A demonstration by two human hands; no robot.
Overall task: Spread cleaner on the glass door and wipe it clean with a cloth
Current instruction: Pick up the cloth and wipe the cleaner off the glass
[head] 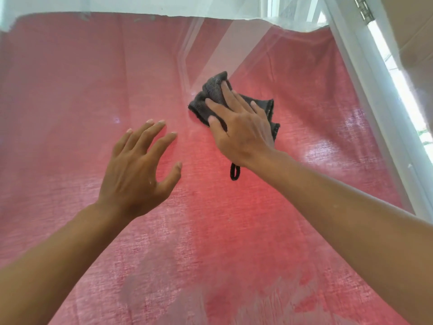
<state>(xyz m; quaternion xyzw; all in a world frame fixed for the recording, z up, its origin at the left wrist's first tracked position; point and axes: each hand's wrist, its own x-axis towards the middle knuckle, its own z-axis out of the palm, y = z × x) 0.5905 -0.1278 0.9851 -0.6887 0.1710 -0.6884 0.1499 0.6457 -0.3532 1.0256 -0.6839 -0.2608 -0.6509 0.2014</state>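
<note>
The glass door [70,78] fills the view, with a red curtain behind the pane. My right hand [239,127] presses a dark grey cloth [214,90] flat against the glass, fingers straight and spread over it. A small hanging loop of the cloth [235,171] dangles below my wrist. To the lower left of the cloth, my left hand [140,165] is held up by the glass with fingers spread and nothing in it. Whitish cleaner smears [269,306] streak the lower glass.
The white door frame [365,95] runs diagonally down the right side, with a metal hinge [363,8] at its top. A sheer white curtain [140,5] hangs across the top behind the glass. Bright daylight shows past the frame at right.
</note>
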